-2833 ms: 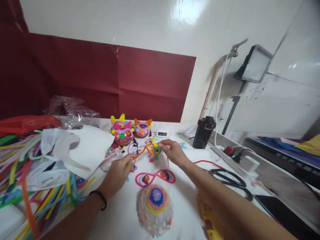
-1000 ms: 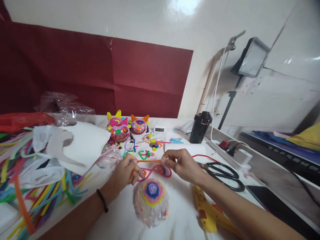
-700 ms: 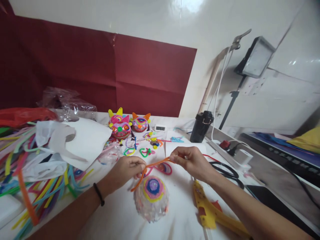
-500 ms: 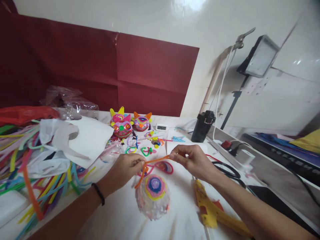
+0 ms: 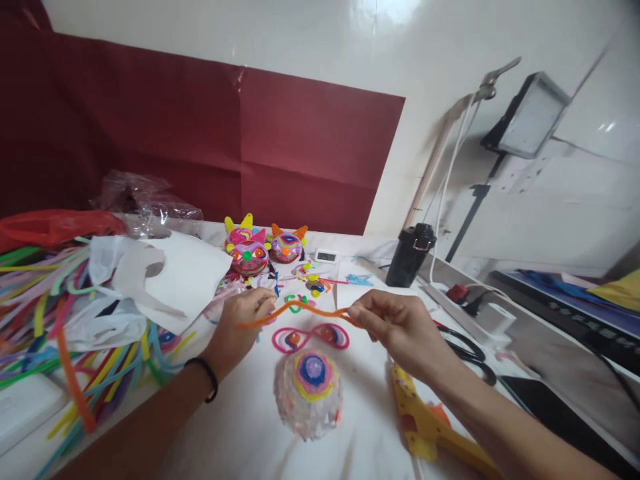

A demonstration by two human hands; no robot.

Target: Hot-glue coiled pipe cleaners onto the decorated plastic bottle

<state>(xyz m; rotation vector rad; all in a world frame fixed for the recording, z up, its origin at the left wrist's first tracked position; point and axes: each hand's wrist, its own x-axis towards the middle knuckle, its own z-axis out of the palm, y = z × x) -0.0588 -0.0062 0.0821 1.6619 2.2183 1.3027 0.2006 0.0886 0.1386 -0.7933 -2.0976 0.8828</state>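
An orange pipe cleaner (image 5: pixel 314 309) is stretched between my two hands above the table, bent in a shallow wave. My left hand (image 5: pixel 246 319) pinches it near its left end, and my right hand (image 5: pixel 393 327) pinches the other end between thumb and fingers. Below them lies a pink looped pipe-cleaner piece (image 5: pixel 311 340) with two eye shapes inside its loops. Closer to me sits a pale, rough-surfaced dome (image 5: pixel 309 413) topped with purple, blue, pink and yellow rings. A yellow glue gun (image 5: pixel 425 427) rests beneath my right forearm.
Many coloured pipe cleaners (image 5: pixel 110 360) and cut white paper (image 5: pixel 187 273) crowd the left. Decorated animal heads (image 5: pixel 250 257) stand at the back beside a small digital clock (image 5: pixel 326 256). A black bottle (image 5: pixel 411 255), black cable (image 5: pixel 463 353) and power adapter (image 5: pixel 493 317) are at the right.
My left hand has moved left and slightly up, drawing the orange pipe cleaner out wider. Its left part, which hung down over the dome, now runs sideways above the pink piece.
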